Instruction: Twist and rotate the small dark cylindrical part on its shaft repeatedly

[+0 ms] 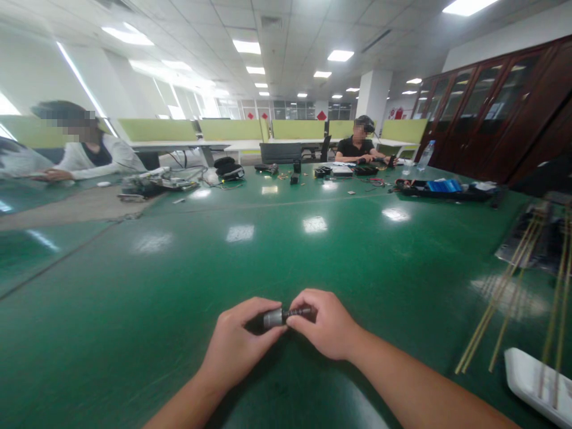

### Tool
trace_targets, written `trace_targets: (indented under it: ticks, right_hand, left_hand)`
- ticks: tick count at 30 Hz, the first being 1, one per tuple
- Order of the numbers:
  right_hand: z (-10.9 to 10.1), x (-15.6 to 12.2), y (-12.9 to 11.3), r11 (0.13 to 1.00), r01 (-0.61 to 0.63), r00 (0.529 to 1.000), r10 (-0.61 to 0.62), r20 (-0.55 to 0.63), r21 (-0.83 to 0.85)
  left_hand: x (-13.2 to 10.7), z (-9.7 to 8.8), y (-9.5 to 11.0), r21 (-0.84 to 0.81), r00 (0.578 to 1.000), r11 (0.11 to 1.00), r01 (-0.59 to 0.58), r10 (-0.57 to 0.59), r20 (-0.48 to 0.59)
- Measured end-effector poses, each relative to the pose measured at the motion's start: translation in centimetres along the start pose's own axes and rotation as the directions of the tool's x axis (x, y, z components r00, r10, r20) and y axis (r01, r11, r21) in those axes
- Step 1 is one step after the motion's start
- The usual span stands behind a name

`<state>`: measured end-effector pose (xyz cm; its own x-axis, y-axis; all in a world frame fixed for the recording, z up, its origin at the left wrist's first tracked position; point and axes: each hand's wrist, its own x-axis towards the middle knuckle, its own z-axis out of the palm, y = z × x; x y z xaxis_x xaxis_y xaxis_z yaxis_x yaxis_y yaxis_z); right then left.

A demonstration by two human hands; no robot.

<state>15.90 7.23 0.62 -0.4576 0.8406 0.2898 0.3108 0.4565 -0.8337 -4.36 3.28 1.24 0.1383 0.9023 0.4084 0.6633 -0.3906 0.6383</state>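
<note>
Between both hands is a small silver metal cylinder [273, 318] with a dark ridged shaft [298, 311] sticking out to its right. My left hand [236, 336] is closed around the cylinder, thumb below and forefinger above. My right hand [328, 325] pinches the ridged shaft close to where it meets the cylinder, and its curled fingers hide part of the far end. The piece lies roughly level, just above the green tabletop [250, 262]. Whether the shaft is screwed in or only pushed in, I cannot tell.
Thin yellowish rods [503, 292] and a white tray [531, 381] are at the right. Farther back lie a black tray with blue packets [440, 186], a plastic bottle [426, 156], a black pouch [229, 169] and wiry parts [156, 182]. Two people sit across the table.
</note>
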Motion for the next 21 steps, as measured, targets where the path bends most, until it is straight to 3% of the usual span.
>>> trace_targets:
  ticks: [21]
  right_hand:
    - [-0.08, 0.07, 0.05, 1.000, -0.025, 1.000, 0.025, -0.004, 0.020]
  left_hand:
    - [-0.01, 0.09, -0.34, 0.007, 1.000, 1.000, 0.011, -0.011, -0.009]
